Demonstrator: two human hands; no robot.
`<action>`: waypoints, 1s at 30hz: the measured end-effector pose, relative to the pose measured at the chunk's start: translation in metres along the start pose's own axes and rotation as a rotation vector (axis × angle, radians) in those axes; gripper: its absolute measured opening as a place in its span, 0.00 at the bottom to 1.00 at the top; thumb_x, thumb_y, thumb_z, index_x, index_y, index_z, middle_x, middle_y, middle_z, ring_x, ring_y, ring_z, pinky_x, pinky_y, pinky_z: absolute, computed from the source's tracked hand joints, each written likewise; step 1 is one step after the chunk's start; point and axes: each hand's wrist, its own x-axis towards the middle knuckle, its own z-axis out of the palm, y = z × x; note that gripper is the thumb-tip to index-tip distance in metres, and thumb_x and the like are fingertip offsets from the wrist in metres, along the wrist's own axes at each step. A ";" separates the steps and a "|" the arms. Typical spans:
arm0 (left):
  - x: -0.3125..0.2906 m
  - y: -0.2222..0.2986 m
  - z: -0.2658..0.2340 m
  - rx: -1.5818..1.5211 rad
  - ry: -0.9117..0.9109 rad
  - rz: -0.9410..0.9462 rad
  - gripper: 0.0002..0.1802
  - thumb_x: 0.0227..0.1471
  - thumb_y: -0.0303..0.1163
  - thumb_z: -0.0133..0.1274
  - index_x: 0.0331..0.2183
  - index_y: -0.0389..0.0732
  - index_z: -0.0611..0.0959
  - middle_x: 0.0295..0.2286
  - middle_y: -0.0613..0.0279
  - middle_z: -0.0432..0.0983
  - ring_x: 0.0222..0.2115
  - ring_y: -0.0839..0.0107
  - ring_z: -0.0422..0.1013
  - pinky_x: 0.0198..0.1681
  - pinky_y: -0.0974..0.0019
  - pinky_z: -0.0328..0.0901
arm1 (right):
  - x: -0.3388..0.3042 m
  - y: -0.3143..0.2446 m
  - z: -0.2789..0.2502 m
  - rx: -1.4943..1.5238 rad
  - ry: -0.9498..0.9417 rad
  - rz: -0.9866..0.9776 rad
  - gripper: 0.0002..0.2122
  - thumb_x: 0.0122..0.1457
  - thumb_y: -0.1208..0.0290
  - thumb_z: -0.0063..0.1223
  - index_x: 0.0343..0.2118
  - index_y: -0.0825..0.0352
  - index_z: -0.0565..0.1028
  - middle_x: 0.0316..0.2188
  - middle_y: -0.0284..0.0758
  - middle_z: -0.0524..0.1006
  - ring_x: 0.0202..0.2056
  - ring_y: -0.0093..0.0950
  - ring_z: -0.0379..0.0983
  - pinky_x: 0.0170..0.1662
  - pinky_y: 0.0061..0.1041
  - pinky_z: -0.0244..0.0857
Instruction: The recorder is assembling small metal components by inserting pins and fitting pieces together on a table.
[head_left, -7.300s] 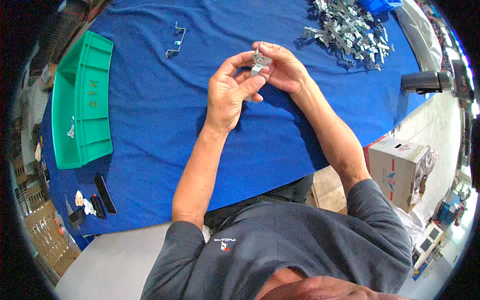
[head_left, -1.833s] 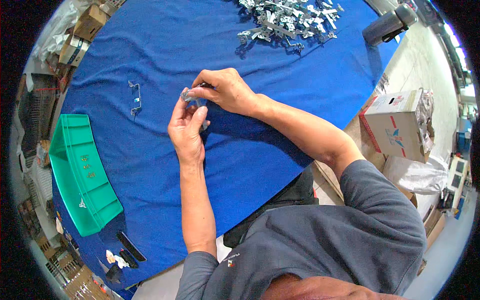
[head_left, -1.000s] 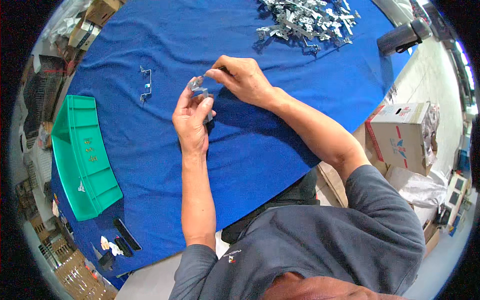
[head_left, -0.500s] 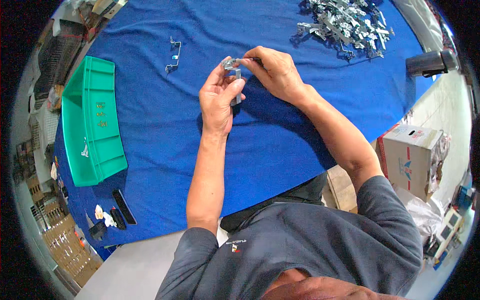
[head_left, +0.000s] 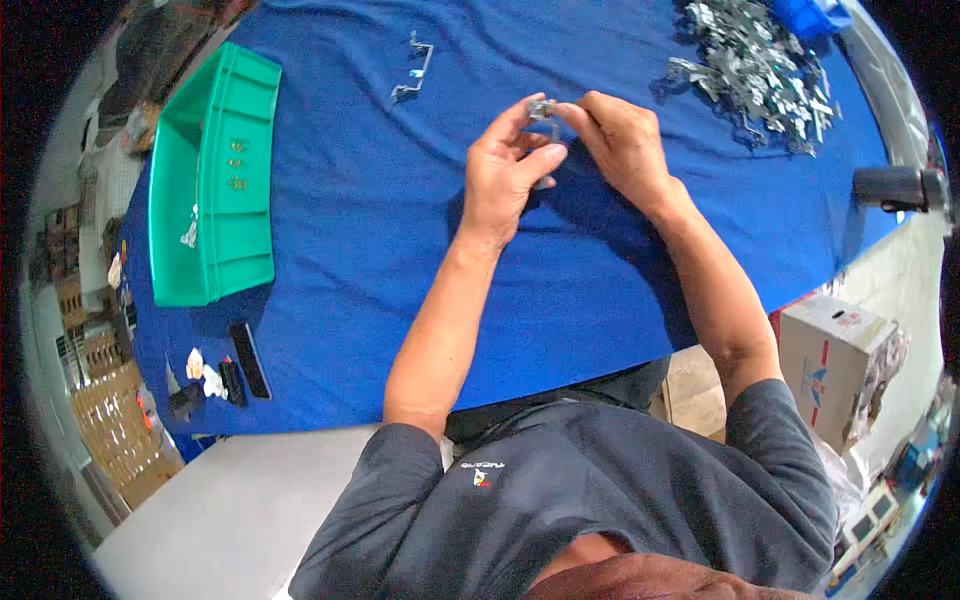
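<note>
My left hand [head_left: 503, 180] is closed around a small grey metal bracket [head_left: 541, 110], held up above the blue cloth. The bracket's lower part runs down between the thumb and fingers, partly covered. Against the bracket's upper end press the pinched thumb and fingertips of my right hand [head_left: 622, 145]; anything small between them is too hidden to make out. Another thin metal bracket [head_left: 420, 70] lies alone on the cloth, beyond and left of my hands. At the far right is a heap of similar metal brackets [head_left: 755, 75].
A green plastic crate [head_left: 245, 215] stands at the left, with a metal piece [head_left: 190, 228] in it. Nearer lie a dark flat bar [head_left: 251, 360] and small items. A blue bin [head_left: 810, 15], a dark cylinder [head_left: 890, 188] and a carton [head_left: 825, 360] are on the right.
The whole view has shifted, so things sit farther right and higher, and a blue bin shows behind the heap. Both hands stay together at the bracket. The dark thin piece by my right fingers no longer shows.
</note>
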 end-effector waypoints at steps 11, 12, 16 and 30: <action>0.004 -0.001 -0.002 -0.063 -0.003 -0.020 0.29 0.47 0.22 0.59 0.53 0.37 0.73 0.32 0.66 0.76 0.29 0.83 0.72 0.25 0.80 0.69 | 0.001 -0.004 0.000 0.185 0.034 0.012 0.06 0.56 0.71 0.57 0.34 0.67 0.76 0.26 0.42 0.77 0.27 0.37 0.76 0.29 0.31 0.68; 0.004 -0.001 -0.001 -0.066 -0.019 -0.031 0.29 0.47 0.22 0.59 0.53 0.37 0.73 0.32 0.66 0.76 0.29 0.83 0.72 0.25 0.80 0.69 | 0.001 -0.003 0.000 0.172 0.040 0.025 0.06 0.56 0.71 0.57 0.34 0.67 0.76 0.26 0.42 0.77 0.27 0.37 0.76 0.29 0.31 0.68; 0.003 0.001 -0.004 -0.071 0.020 -0.003 0.29 0.48 0.21 0.59 0.53 0.35 0.72 0.35 0.63 0.76 0.31 0.79 0.74 0.24 0.79 0.71 | 0.003 -0.007 0.000 0.227 0.073 -0.002 0.06 0.57 0.70 0.56 0.34 0.67 0.76 0.25 0.42 0.77 0.26 0.37 0.76 0.29 0.31 0.68; 0.006 -0.001 -0.010 -0.148 -0.026 0.018 0.27 0.50 0.17 0.53 0.53 0.30 0.69 0.43 0.51 0.74 0.38 0.62 0.76 0.25 0.72 0.76 | 0.000 -0.002 -0.001 0.076 0.015 -0.112 0.06 0.56 0.69 0.53 0.35 0.63 0.76 0.27 0.36 0.76 0.31 0.38 0.75 0.33 0.36 0.69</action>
